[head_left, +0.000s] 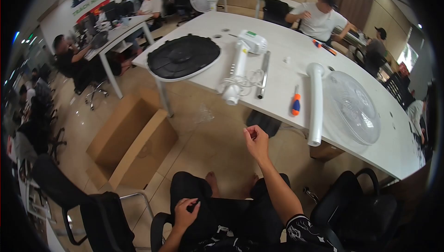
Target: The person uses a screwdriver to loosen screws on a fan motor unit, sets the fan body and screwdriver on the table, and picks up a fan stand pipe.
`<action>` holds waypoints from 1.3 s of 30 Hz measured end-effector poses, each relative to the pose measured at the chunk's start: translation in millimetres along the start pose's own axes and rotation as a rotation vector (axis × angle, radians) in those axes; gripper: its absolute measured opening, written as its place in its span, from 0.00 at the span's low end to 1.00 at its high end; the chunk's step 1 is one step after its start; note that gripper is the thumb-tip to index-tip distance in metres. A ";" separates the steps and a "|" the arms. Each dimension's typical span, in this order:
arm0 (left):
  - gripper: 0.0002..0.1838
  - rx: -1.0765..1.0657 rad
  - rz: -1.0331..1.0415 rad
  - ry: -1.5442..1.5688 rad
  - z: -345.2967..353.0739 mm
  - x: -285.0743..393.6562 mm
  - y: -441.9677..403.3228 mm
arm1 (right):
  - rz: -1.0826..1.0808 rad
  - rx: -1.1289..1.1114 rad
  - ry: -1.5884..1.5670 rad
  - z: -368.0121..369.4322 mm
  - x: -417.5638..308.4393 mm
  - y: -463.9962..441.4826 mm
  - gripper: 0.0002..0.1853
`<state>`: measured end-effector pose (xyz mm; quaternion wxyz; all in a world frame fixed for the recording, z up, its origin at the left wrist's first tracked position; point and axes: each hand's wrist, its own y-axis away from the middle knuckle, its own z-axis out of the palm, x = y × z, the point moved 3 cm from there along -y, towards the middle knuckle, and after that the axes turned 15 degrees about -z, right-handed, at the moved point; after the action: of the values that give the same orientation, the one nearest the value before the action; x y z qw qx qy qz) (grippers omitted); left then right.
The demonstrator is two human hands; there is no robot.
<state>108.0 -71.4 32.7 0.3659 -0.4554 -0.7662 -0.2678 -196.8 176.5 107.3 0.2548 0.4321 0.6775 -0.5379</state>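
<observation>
My right hand (pixel 256 141) is raised in front of the table edge. Its thumb and fingertips are pinched together, and I cannot make out what is between them, if anything. Low over my thigh is my left hand (pixel 186 211), its fingers loosely bent and apart, with nothing visible in it. On the table, a screwdriver (pixel 296 105) with an orange and blue handle lies nearest my right hand. Beside it are a white tube (pixel 316 104) and a clear fan grille (pixel 354 106). Further left lie a white fan body (pixel 237 69) with a coiled cord and a metal pole (pixel 264 76).
A black round base with a white rim (pixel 184 56) overhangs the left edge of the white table (pixel 282 85). An open cardboard box (pixel 134 143) stands on the floor at left. Office chairs (pixel 356 203) flank me. A person (pixel 319 20) sits across the table.
</observation>
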 end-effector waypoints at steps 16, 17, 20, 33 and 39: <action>0.23 0.501 0.448 -0.307 -13.9 169.3 -347.5 | 0.347 -0.118 -0.025 32.6 74.1 243.4 0.12; 0.24 0.592 0.381 -0.277 -18.0 170.6 -362.2 | 0.329 -0.104 -0.029 28.3 73.8 238.0 0.12; 0.28 0.734 0.507 -0.394 -13.4 183.5 -423.8 | 0.332 -0.089 -0.087 31.2 89.8 228.0 0.12; 0.29 0.312 0.479 -0.156 19.1 111.4 -261.6 | -0.255 0.640 0.537 -192.7 -58.2 -42.5 0.09; 0.25 0.026 0.253 -0.069 -1.9 40.3 -102.6 | 0.457 0.310 1.005 -244.1 48.7 -124.5 0.31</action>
<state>4.1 -97.9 58.4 0.3759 -0.5527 -0.7182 -0.1936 -298.8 417.3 202.2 -0.0549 0.8026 0.5180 -0.2908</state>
